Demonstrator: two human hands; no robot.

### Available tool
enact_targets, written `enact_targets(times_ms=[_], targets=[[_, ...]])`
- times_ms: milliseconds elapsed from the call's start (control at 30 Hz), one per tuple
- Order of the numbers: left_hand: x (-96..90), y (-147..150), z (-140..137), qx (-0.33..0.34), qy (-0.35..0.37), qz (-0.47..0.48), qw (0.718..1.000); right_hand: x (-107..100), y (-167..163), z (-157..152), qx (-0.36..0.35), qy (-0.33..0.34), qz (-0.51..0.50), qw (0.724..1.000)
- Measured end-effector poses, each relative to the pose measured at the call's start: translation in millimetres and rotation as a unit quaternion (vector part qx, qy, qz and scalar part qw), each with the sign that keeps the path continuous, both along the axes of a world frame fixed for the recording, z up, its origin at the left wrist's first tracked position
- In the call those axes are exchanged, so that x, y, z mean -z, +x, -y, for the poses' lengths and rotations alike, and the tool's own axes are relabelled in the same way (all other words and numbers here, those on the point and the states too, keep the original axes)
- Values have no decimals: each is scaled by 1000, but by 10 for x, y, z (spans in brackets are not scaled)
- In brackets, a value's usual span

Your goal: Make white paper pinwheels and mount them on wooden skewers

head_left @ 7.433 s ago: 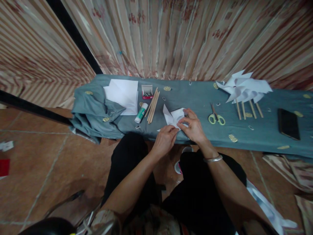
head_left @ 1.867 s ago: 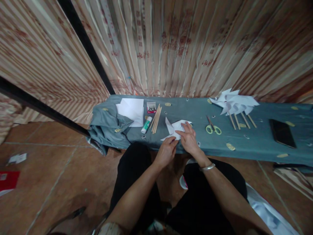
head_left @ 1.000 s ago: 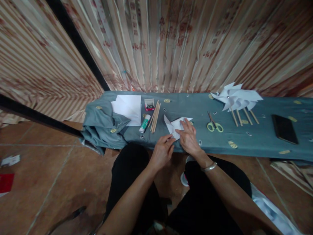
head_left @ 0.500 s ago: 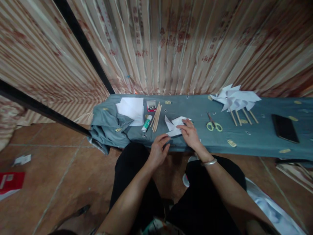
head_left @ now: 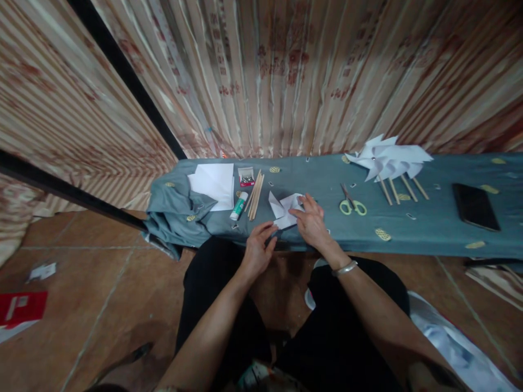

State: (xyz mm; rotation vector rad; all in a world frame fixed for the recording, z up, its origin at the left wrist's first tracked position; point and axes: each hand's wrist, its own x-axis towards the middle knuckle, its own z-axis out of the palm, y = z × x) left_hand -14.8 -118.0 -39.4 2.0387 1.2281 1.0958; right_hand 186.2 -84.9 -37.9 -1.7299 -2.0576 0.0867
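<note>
A partly folded white paper pinwheel [head_left: 279, 208] lies near the front edge of the cloth-covered bench, one pointed blade sticking up on its left. My left hand [head_left: 257, 251] pinches its near left corner between curled fingers. On the right side of the paper, my right hand [head_left: 312, 224] grips with bent fingers and thumb. Just left of the pinwheel lie several thin wooden sticks [head_left: 255, 196] and a green and white glue stick [head_left: 239, 206]. A pair of scissors [head_left: 352, 202] with yellow-green handles rests to the right of my right hand.
White paper sheets [head_left: 214, 185] and a small open box of metal pins [head_left: 246, 177] sit at the left. Several finished pinwheels on sticks [head_left: 392, 158] lie stacked at the right, with a black phone [head_left: 475, 207] beyond. A striped curtain [head_left: 281, 81] hangs behind.
The view has shifted slightly, so bench items appear a little further left. Both hands stay at the paper; its right side is now drawn inward under my right fingers.
</note>
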Motion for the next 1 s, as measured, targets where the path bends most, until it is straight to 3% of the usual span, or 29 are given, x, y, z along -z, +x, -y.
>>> enact_targets(times_ms=[700, 1000], targets=[[-73, 83, 10, 10, -27, 11, 1000, 109, -69, -6, -8, -12, 8, 1000], [-65, 105, 29, 7, -33, 19, 999, 187, 16, -74, 24, 16, -120, 992]])
